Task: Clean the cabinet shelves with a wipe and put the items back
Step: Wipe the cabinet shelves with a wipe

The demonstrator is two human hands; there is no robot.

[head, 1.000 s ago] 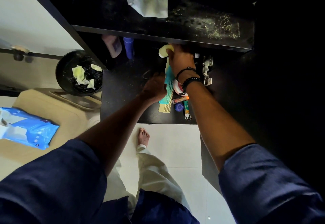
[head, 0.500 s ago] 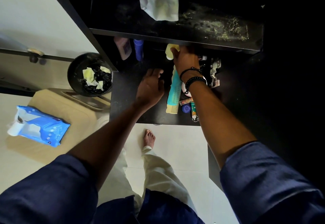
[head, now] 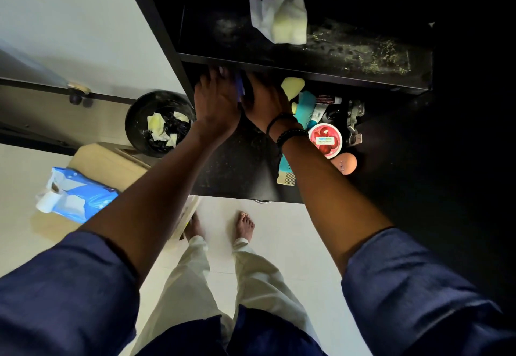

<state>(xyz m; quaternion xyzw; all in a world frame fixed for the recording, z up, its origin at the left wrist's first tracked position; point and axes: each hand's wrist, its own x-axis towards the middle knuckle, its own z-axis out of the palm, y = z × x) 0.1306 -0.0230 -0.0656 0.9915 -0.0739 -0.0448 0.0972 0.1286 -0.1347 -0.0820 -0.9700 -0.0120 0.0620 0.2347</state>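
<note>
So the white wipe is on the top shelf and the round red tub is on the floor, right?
Nearly. The head view shows the white wipe on the top shelf, but the round red tub sits on the lower shelf instead.

Domestic interior: dressing or wash corner of a home. Evidence: dark cabinet [head: 156, 20] whose lower shelf [head: 240, 165] carried toiletries, namely a teal comb [head: 305, 104], a red-lidded cream jar [head: 325, 140] and an orange make-up sponge [head: 347, 163]. Pale tiled floor [head: 279, 244] under bare feet [head: 245, 223]. Small black bin [head: 134, 121] held crumpled wipes. Blue pack of wipes [head: 83, 199]. Door knob [head: 76, 94] at left.
</note>
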